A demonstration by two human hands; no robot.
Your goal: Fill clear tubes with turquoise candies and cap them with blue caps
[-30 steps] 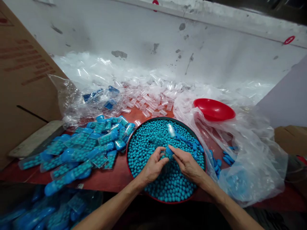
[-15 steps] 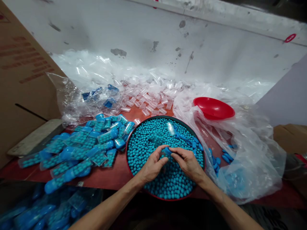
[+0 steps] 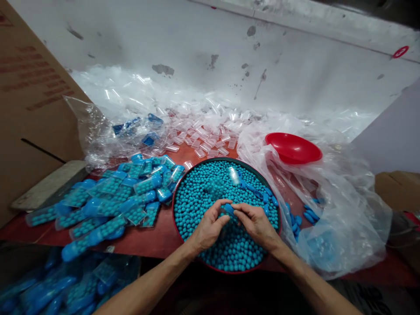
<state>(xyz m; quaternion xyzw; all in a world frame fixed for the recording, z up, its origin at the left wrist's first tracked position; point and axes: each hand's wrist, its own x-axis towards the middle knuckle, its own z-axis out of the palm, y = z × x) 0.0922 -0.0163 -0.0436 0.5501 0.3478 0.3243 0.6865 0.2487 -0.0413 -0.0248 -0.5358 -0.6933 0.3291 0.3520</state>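
Note:
My left hand is closed around a small clear plastic case, mostly hidden by the fingers, above a round tub full of blue beads. My right hand pinches a blue cap at the mouth of that case. The two hands almost meet at the fingertips. Beyond them, a clear case and several loose blue caps lie on the beads. To the left of the tub is a pile of bead-filled cases with blue caps.
Empty clear cases are heaped behind the tub. A red bowl rests on plastic sheeting at the right, near more blue caps. A cardboard box stands at the left. More filled cases lie below the table edge.
The blue cap has tilted slightly between my fingers, and the right fingertips have shifted a little on it. Both hands stay over the tub. The view has moved slightly.

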